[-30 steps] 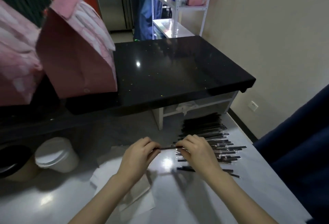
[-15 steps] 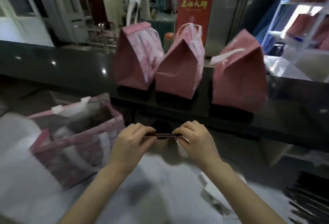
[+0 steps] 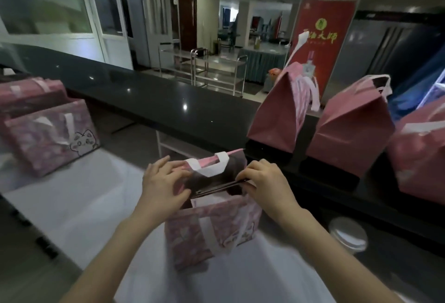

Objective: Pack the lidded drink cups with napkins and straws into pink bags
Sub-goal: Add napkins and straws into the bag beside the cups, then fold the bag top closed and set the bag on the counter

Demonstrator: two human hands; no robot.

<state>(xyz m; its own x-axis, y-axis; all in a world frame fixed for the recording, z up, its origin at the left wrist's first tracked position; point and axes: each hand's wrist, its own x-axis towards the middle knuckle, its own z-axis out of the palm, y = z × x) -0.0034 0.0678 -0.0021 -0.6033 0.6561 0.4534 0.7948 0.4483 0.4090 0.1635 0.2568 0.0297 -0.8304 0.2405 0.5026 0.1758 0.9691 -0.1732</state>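
An open pink bag [image 3: 212, 233] with white handles and a cat print stands on the white table in front of me. My right hand [image 3: 265, 184] pinches a dark wrapped straw [image 3: 216, 188] that lies slanted across the bag's mouth. My left hand [image 3: 163, 184] rests on the bag's left rim, fingers bent over the edge beside the straw's lower end. What is inside the bag is hidden in shadow. A white lidded cup [image 3: 348, 234] stands on the table to the right of the bag.
Three closed pink bags [image 3: 281, 119] [image 3: 354, 129] [image 3: 419, 156] stand on the black counter [image 3: 168, 103] at the right. More pink bags [image 3: 50, 139] sit at the left on the white table [image 3: 79, 196]. Behind the counter are metal trolleys and a red banner.
My view has swung left from the straw pile to the open bag. Both hands carried the straw along; now it lies over the bag's mouth, and my left hand has moved onto the rim.
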